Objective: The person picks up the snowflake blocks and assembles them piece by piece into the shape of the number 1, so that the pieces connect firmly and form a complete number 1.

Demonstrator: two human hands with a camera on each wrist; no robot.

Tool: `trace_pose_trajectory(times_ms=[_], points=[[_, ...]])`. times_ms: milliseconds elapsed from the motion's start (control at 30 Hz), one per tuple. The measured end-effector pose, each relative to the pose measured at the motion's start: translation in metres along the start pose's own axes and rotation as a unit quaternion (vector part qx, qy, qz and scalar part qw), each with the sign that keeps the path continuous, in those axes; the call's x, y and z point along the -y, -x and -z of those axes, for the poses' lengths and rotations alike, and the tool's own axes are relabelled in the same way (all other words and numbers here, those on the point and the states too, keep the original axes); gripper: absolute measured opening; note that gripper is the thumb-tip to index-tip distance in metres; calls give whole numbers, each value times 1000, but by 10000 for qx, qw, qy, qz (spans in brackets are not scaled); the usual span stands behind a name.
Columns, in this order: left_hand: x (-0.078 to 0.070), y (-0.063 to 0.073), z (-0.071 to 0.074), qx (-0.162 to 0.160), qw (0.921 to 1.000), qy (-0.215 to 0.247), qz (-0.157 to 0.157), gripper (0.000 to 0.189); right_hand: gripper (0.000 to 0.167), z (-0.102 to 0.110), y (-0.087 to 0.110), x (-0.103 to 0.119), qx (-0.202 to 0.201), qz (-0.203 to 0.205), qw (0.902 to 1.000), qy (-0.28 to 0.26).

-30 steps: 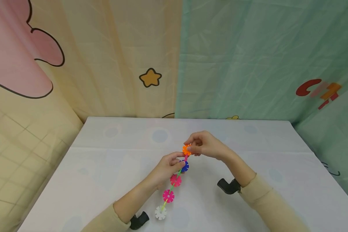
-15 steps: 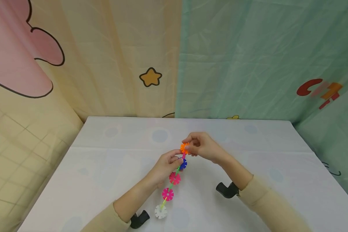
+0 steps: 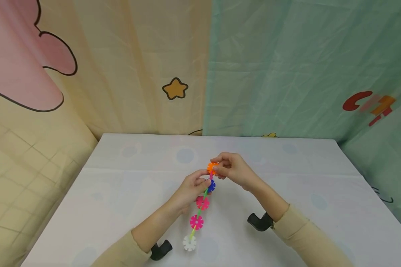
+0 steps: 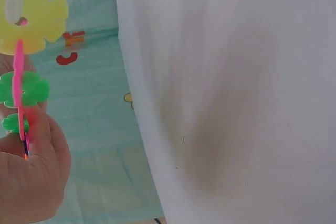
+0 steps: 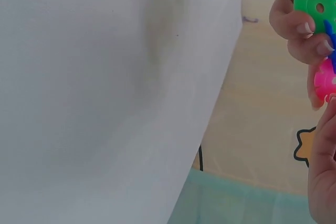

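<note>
A chain of interlocking snowflake discs runs slantwise between and below the two hands in the head view. At its top, my right hand pinches an orange disc between thumb and fingers. Just below, my left hand grips the chain at a blue disc. Two pink discs and a white disc hang under it, joined by green and yellow discs seen edge-on. The left wrist view shows a yellow disc and a green disc face-on. A pink disc shows between both hands in the right wrist view.
The table has a white cloth with pale dots. Black wrist-worn pieces sit under both forearms. Behind the table hang a beige curtain and a green curtain.
Both hands and the top of the chain have shifted slightly up and left. The chain's lower end has moved a little to the right, and both grips stay as they were.
</note>
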State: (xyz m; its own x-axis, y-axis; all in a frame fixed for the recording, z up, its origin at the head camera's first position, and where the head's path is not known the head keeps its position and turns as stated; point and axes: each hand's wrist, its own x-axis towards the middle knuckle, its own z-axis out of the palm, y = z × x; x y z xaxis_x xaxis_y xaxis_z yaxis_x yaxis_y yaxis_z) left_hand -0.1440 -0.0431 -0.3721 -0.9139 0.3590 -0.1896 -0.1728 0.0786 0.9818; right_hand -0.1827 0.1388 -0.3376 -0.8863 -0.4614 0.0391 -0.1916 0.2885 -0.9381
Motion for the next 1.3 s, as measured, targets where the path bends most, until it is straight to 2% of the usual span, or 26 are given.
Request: trace_pose_trajectory(times_ms=[367,633,767,1067,1300], points=[[-5,-6,-2,-78,9998,68,156,41,37,1,-2,-6,67,-191,9986,-492],[-4,-10,2,-118,9994,225,240,41,43,7,0,-12,-71,-289,9973,-676],[-4,-12,3,-185,9992,270,239,42,41,6,5,-18,-167,-535,9952,-802],[-5,-20,5,-365,9961,769,226,40,41,-12,23,-35,221,-1277,9848,-1160],[-7,-27,8,-549,9949,820,205,41,55,-30,37,-36,508,-1548,9716,-1717]])
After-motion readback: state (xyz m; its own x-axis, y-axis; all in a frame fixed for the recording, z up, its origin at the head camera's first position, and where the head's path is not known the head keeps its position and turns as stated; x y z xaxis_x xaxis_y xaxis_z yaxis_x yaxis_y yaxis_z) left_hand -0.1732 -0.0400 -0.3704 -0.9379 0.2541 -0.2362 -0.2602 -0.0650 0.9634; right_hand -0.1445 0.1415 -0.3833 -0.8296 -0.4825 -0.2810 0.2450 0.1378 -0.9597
